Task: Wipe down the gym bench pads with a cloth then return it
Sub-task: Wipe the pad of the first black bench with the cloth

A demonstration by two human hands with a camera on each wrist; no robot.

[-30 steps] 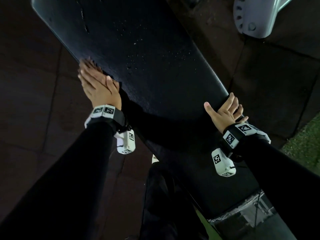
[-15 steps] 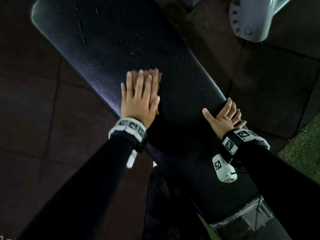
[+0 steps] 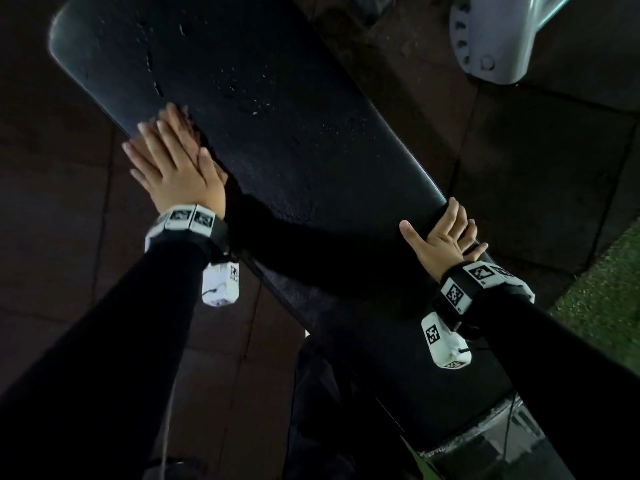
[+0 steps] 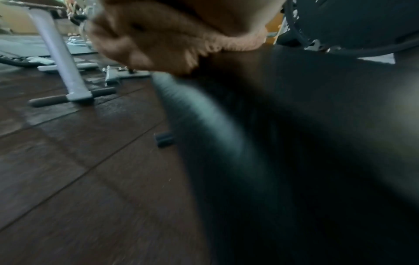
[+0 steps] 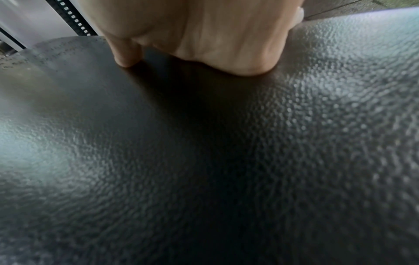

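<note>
Since half a second ago, the left hand (image 3: 180, 174) has slid from mid-pad back to the pad's left edge, in the left centre of the head frame; the right hand has hardly shifted.

Nearest, at the bottom of the head frame, two black sleeves (image 3: 104, 358) reach forward, each with a white tagged wrist unit (image 3: 446, 344). The pad (image 3: 294, 133) runs diagonally from lower right to upper left, black and grained, with scattered droplets (image 3: 256, 98) and small nicks toward its far end.

The right hand (image 3: 441, 239) rests on the pad's right edge at centre right. Its thumb lies out over the top and its fingers (image 3: 453, 213) bend over the edge. In the right wrist view the heel of the hand (image 5: 226, 44) and one fingertip press on the grained surface (image 5: 204, 161).

Farther along, the left hand lies flat, its fingers (image 3: 156, 140) straight and close together, some reaching past the pad's edge. The cloth (image 4: 158, 44) is under it: in the left wrist view, blurred, a tan fleecy cloth shows beneath the hand at the top of the frame, on the pad's edge (image 4: 204, 125). From the head view only a sliver of it shows at the fingertips.

Beyond lies a dark tiled floor (image 3: 52, 237), with a grey frame part (image 3: 495, 36) with holes at upper right and a strip of green (image 3: 609, 299) at the right edge. The left wrist view shows a pale leg (image 4: 59, 59) on a foot bar at upper left.
</note>
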